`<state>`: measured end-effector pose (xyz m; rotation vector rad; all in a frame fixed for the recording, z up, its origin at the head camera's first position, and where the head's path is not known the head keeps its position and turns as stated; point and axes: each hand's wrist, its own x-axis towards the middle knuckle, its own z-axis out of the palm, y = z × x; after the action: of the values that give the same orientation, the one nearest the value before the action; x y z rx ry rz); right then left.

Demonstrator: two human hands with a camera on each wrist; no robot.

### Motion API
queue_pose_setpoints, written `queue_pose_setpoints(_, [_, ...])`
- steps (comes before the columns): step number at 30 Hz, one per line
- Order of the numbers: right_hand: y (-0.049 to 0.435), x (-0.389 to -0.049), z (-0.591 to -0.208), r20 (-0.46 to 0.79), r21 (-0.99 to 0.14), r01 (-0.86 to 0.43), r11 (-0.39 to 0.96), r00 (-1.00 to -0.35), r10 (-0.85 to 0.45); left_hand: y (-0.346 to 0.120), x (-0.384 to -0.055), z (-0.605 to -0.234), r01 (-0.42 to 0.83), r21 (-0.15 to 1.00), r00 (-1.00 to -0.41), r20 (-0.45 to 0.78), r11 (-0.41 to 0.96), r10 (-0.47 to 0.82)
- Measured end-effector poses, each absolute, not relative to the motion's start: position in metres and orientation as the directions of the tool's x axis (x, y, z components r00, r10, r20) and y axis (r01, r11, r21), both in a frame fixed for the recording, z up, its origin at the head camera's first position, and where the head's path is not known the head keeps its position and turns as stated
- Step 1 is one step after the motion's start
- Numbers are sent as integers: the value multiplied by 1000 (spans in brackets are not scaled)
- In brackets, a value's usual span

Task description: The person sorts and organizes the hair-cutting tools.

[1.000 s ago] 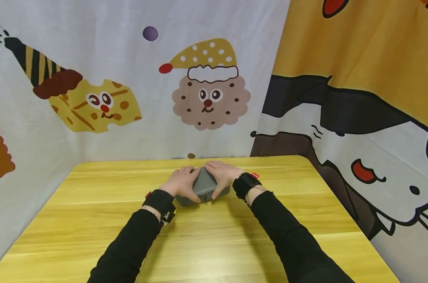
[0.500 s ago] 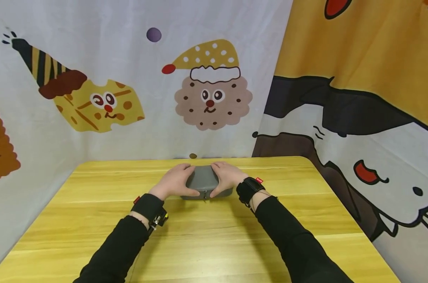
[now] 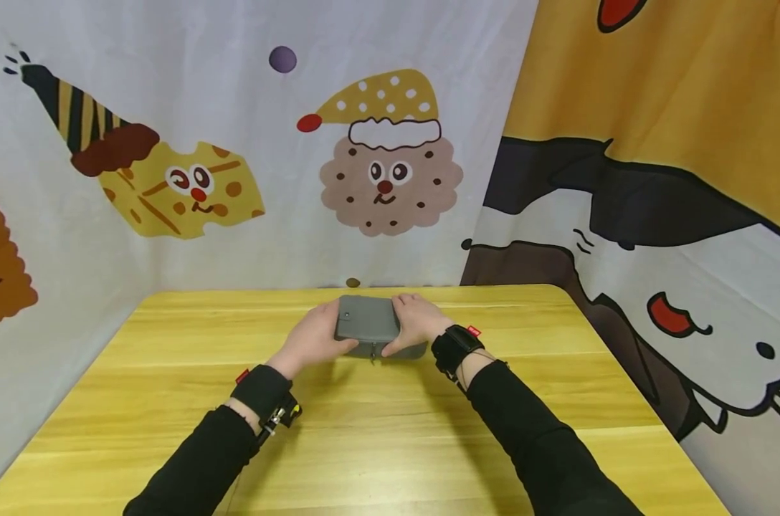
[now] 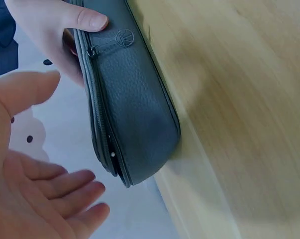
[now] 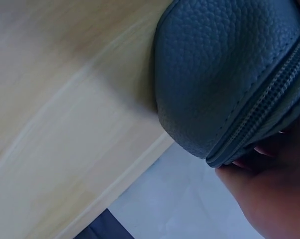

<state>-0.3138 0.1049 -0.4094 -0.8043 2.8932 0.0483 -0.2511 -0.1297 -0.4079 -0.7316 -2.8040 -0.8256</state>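
Note:
A grey pebbled-leather zip pouch (image 3: 367, 319) lies near the table's far edge, its zipped side towards me. My right hand (image 3: 419, 321) grips its right end, thumb on the front side by the zip pull and the other fingers over the far side. In the right wrist view, that hand (image 5: 274, 199) is partly dark at the pouch's rounded end. My left hand (image 3: 312, 333) is at the left end. The left wrist view shows this hand (image 4: 35, 189) with thumb and fingers spread, apart from the pouch. A round zip pull (image 4: 124, 38) hangs there, and the zip gapes slightly at the near end.
The wooden table (image 3: 377, 437) stretches from the pouch towards me. Behind it hangs a white curtain (image 3: 229, 261) with cartoon prints, and a cartoon-cat curtain (image 3: 700, 265) runs along the right side. Black bands with devices are strapped on both wrists.
My left hand has slid left off the top of the pouch, baring its left end and a small snap. The pouch has turned straighter and slightly away from me. My right hand keeps its grip.

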Motion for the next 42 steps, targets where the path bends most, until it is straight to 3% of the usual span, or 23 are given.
queue_pose_setpoints(13, [103,-307,-407,-120,39,-451,892,-888,-444,-118,-233,-407,388,442,-915,291,809,279])
queue_pose_setpoints(31, [99,-304,-404,-114,45,-426,904,-901,-419,-89,-227,-422,248,478,-968,103,842,227])
queue_pose_setpoints(42, [100,-308,-409,-113,65,-430,901,-900,-421,-71,-234,-428,162,372,-986,92,914,138])
